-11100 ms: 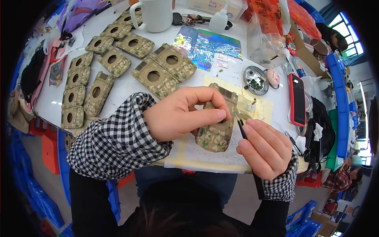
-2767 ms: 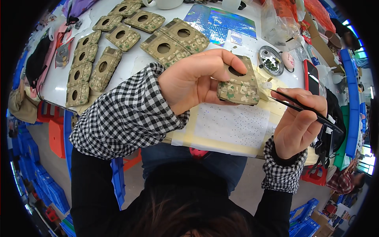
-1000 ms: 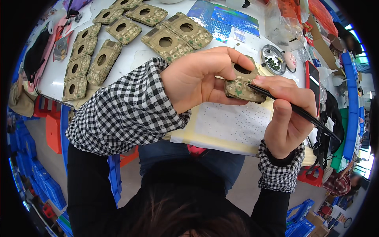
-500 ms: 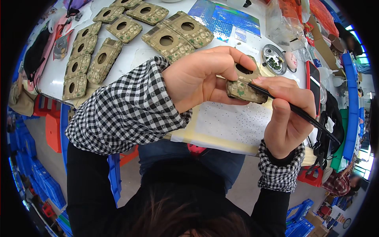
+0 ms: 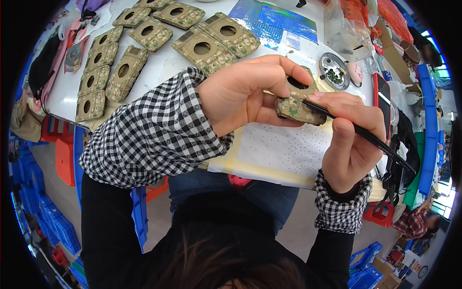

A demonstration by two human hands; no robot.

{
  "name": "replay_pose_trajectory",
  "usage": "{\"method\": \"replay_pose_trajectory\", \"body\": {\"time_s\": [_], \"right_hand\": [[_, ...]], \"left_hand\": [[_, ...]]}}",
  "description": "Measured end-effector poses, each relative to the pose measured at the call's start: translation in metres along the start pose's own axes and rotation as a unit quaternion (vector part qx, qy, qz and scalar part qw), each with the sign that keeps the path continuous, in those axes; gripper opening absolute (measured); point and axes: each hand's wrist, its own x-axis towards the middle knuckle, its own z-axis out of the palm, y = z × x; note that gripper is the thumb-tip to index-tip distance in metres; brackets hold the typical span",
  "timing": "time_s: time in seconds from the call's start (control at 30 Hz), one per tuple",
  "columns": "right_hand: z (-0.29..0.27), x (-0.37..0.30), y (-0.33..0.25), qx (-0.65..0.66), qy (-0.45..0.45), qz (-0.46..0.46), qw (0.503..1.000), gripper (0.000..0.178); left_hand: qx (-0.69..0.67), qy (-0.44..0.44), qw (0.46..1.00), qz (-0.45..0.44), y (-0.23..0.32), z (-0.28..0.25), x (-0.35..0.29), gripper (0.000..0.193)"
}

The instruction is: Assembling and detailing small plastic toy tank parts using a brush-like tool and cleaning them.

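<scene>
My left hand (image 5: 248,89) grips a small camouflage-patterned model tank hull (image 5: 301,113) with a round hole, thumb and fingers around its left side. In my right hand (image 5: 351,144) is a pair of black tweezers (image 5: 373,138), held like a pen. Their tips rest at or just over the top face of the hull, close to my left thumb; whether something tiny is between them is too small to tell. Beneath both hands lies a white sheet (image 5: 269,154) dotted with many tiny specks. Beyond the right hand stands a round clear dish (image 5: 334,72) holding small dark green bits.
More camouflage hulls (image 5: 124,72) lie in rows across the left and far side of the white table (image 5: 159,72). Shiny blue sheets (image 5: 288,21) are at the back. A red-edged phone (image 5: 382,101), plastic bags (image 5: 346,29) and a blue rail (image 5: 426,125) stand to the right.
Almost nothing differs. The tweezers and the fingers of my right hand have shifted very slightly over the hull, while my left hand keeps its hold.
</scene>
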Motion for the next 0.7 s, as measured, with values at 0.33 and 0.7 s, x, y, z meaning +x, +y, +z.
{"method": "replay_pose_trajectory", "body": {"time_s": [0.33,0.7], "right_hand": [[0.000,0.000,-0.006,-0.005,0.006,0.020,1.000,0.030],[-0.026,-0.002,0.002,-0.115,0.152,-0.013,0.982,0.013]], "left_hand": [[-0.001,0.014,1.000,-0.002,0.001,0.002,-0.001,0.037],[0.023,0.028,0.999,0.003,0.002,-0.001,0.002,0.040]]}}
